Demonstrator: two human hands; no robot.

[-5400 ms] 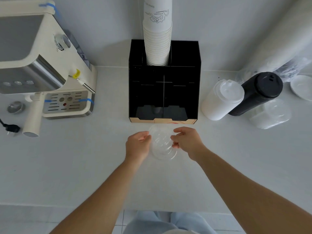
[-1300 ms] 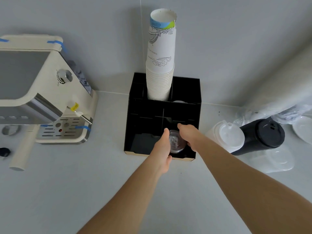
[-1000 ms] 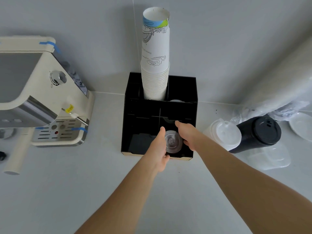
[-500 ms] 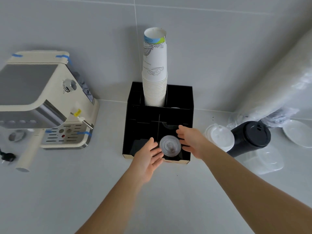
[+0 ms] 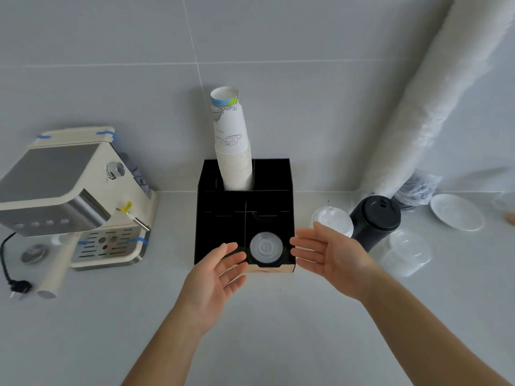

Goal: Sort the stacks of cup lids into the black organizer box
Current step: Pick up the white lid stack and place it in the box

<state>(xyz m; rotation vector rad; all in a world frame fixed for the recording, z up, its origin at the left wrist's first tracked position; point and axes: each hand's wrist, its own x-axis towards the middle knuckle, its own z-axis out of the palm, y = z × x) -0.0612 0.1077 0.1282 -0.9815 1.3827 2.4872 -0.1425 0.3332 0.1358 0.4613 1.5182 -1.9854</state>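
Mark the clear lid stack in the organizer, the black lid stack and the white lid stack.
clear lid stack [image 5: 266,247]: head view, top lid's centre.
black lid stack [image 5: 379,215]: head view, top face.
white lid stack [image 5: 333,218]: head view, top lid.

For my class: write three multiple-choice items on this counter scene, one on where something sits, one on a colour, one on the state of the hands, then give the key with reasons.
1. Where is the clear lid stack?
A. front right slot of the organizer box
B. on the coffee machine
C. on the saucer

2. What colour is the lid stack between the white lid stack and the saucer?
A. red
B. black
C. green

3. How are the hands?
A. both gripping lids
B. one in a fist
C. both open, holding nothing

Key: A, it sits in that slot; B, it is dark; C, left hand and right hand show spread fingers.
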